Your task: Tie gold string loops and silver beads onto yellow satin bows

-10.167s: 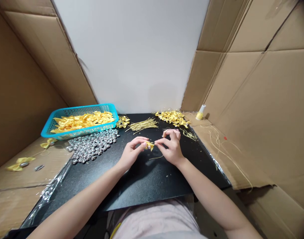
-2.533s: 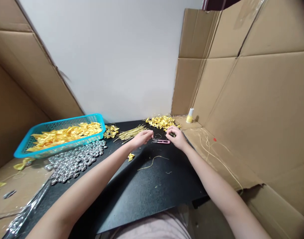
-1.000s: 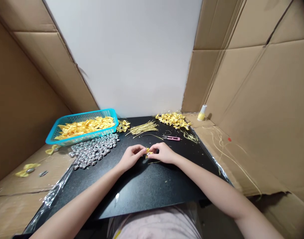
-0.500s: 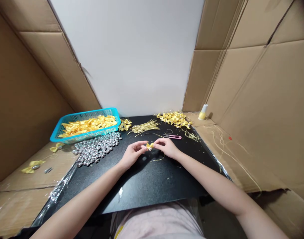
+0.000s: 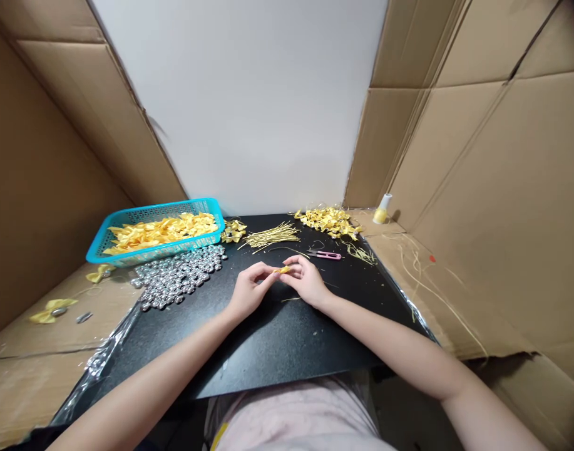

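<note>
My left hand and my right hand meet over the middle of a black mat. Both pinch a small yellow ribbon bow between their fingertips, just above the mat. A thin gold wire end trails beneath the right hand. Pink thread snips lie on the mat a little beyond my right hand. A bundle of gold wires lies further back.
A teal basket of yellow ribbon pieces stands at the back left, with a heap of silver beads before it. Finished yellow bows pile at the back right beside a small yellow bottle. Cardboard walls enclose both sides.
After the hands reached back toward the snips and wires, they returned to the mat's middle and took up the bow. In the last half second the bow turned edge-on between the fingers.
</note>
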Tool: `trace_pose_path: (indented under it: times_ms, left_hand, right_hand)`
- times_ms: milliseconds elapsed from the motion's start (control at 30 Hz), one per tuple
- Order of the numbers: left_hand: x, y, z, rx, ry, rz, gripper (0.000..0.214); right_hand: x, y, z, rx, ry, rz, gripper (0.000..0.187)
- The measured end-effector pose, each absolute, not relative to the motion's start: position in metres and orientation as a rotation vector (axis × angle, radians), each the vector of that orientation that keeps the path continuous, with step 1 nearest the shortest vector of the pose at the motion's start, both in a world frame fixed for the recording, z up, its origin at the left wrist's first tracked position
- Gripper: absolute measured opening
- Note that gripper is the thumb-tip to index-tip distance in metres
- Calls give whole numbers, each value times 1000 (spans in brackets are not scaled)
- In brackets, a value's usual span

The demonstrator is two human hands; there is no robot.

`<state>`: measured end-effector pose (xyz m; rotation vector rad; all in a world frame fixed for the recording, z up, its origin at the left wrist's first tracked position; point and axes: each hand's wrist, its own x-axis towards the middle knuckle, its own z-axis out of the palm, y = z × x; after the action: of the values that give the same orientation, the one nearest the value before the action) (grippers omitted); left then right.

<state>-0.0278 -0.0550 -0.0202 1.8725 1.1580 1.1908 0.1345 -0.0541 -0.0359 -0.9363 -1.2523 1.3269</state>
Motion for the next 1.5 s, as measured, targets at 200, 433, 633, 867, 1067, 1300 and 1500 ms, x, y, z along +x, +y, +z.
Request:
trace_pose_path:
  times_ms: [200,433,633,867,1067,1300,1500]
  left_hand:
    - [-24,-60,-15,1868,1233,1171,26]
    - [-28,-53,-14,1644,1094,1089,27]
    - [-31,-58,-8,1964,1035,955,25]
    - [-25,-62,-17,2048,1146,1133,23]
    - [-23,-61,-18,1888,1046,1231,24]
    - [-26,-60,-11,1735,984,1223,25]
    - [-28,-62,-13,1824,969,1155,21]
  right_hand:
    - [136,-50,-32,-862,-1296,1487,42]
    - [145,-51,-21,-837,-1521,1324,35]
    - [160,-58,-8,-914,-1928,1011,41]
    - [155,-59,-9,-892,-1897,1036,38]
    - [152,-60,-7,-863,-1854,966,30]
    - [157,-64,-5,-848,-1901,701,24]
    - [162,-62,-7,-872,-1875,714,26]
